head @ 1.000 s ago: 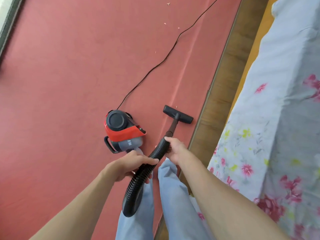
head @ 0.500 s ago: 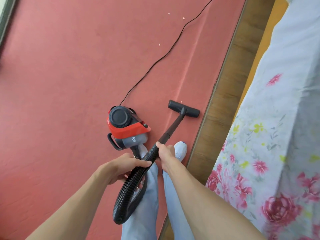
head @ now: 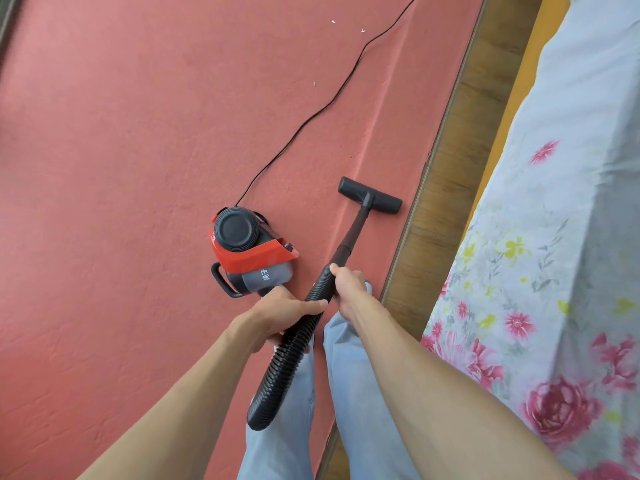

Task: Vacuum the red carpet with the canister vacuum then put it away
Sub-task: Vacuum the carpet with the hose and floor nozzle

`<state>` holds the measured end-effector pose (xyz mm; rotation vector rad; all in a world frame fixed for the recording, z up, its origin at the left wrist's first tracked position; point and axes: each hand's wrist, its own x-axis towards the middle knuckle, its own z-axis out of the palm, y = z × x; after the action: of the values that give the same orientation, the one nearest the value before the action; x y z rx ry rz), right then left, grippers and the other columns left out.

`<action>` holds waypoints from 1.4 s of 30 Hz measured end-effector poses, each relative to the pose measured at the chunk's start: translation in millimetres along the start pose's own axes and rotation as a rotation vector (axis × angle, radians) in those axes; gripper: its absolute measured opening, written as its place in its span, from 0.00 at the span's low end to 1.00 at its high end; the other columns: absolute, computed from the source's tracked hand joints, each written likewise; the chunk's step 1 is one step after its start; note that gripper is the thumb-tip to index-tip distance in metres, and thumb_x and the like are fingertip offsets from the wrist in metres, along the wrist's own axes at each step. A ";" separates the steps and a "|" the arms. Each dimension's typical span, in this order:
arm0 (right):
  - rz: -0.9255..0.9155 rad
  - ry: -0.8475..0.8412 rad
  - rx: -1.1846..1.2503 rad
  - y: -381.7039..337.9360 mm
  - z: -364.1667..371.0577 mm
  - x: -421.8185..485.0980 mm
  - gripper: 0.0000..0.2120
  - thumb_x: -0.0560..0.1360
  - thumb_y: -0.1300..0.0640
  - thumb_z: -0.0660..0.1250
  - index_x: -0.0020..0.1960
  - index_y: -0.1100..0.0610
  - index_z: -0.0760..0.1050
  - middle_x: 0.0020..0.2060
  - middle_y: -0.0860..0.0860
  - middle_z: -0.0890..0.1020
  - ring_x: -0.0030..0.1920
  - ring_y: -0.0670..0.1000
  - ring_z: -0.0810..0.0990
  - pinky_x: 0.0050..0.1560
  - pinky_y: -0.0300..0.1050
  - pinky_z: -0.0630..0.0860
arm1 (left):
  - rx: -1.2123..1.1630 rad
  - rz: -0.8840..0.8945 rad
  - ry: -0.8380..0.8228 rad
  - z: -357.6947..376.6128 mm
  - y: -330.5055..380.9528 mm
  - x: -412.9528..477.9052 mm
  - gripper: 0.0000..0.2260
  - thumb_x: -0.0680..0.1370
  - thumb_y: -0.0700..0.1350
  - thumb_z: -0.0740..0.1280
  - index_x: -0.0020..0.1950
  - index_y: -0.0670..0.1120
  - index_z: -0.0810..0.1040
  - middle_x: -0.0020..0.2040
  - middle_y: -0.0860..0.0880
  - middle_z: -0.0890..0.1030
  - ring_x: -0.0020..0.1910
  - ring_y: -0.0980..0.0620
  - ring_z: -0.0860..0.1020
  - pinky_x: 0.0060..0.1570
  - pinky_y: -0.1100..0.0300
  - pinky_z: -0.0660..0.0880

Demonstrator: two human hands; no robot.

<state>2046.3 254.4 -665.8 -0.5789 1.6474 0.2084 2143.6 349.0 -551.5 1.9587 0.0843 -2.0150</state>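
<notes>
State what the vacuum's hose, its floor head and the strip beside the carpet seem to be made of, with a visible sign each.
Hose: probably flexible black plastic; it is ribbed and curves. Floor head: hard matte black plastic, judging by smooth moulded edges. Strip: wood or wood-look laminate; brown grain, plank joints, slight sheen.

The power cord [head: 311, 116] runs off the top edge toward 1 o'clock, its far end out of view. The joint between the ribbed hose [head: 287, 355] and the canister vacuum [head: 249, 251] is hidden behind the left hand [head: 277, 313], at the canister's 5 o'clock. The right hand [head: 349, 292] covers all but a pale shoe tip [head: 369, 289]. The white specks [head: 314, 84] near 12 o'clock are too small to identify. The characters on the grey label [head: 266, 274] are too blurred to read. The floral bedsheet [head: 554, 237] is cut off at 3 o'clock.
</notes>
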 end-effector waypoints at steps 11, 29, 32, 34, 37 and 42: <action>-0.002 -0.077 0.088 -29.3 -36.0 -7.5 0.15 0.76 0.60 0.65 0.59 0.68 0.73 0.44 0.61 0.80 0.43 0.60 0.81 0.62 0.62 0.76 | 0.066 0.077 -0.188 0.2 30.2 -8.5 0.22 0.74 0.51 0.76 0.53 0.32 0.80 0.46 0.35 0.85 0.40 0.38 0.86 0.43 0.44 0.83; -0.042 0.002 0.101 -54.1 -14.3 -38.1 0.16 0.77 0.59 0.67 0.61 0.66 0.72 0.51 0.63 0.81 0.47 0.60 0.81 0.59 0.63 0.78 | -0.075 0.167 -0.020 -9.2 24.1 -28.5 0.24 0.72 0.56 0.76 0.50 0.33 0.82 0.38 0.42 0.85 0.33 0.43 0.85 0.32 0.58 0.80; -0.059 -0.047 0.090 -101.6 -29.9 -78.2 0.15 0.78 0.60 0.66 0.62 0.65 0.72 0.52 0.62 0.80 0.48 0.59 0.81 0.60 0.60 0.78 | -0.080 0.259 -0.044 -16.0 53.2 -62.0 0.23 0.71 0.54 0.77 0.48 0.33 0.83 0.37 0.42 0.85 0.31 0.45 0.83 0.34 0.56 0.81; -0.073 -0.061 0.091 -122.8 -37.3 -109.0 0.16 0.78 0.61 0.64 0.65 0.65 0.72 0.50 0.61 0.79 0.46 0.58 0.80 0.58 0.56 0.79 | -0.043 0.306 -0.080 -22.4 73.6 -91.2 0.22 0.72 0.53 0.77 0.49 0.32 0.83 0.38 0.41 0.85 0.31 0.44 0.83 0.34 0.55 0.81; -0.123 -0.069 0.109 -150.4 -38.6 -157.0 0.18 0.79 0.61 0.64 0.68 0.65 0.72 0.45 0.58 0.79 0.41 0.55 0.79 0.45 0.50 0.81 | 0.017 0.368 -0.091 -38.9 102.1 -135.9 0.23 0.72 0.53 0.77 0.50 0.32 0.82 0.41 0.38 0.86 0.33 0.42 0.84 0.38 0.53 0.83; -0.251 -0.121 0.098 -206.3 -30.3 -220.1 0.18 0.80 0.61 0.62 0.69 0.62 0.70 0.43 0.57 0.78 0.41 0.54 0.79 0.35 0.48 0.78 | 0.037 0.477 -0.040 -65.6 143.5 -191.1 0.23 0.73 0.53 0.75 0.52 0.32 0.82 0.39 0.40 0.85 0.33 0.42 0.83 0.35 0.56 0.81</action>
<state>2132.1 119.2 -408.3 -0.6785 1.4444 -0.0216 2246.2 267.7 -341.1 1.7487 -0.3953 -1.7448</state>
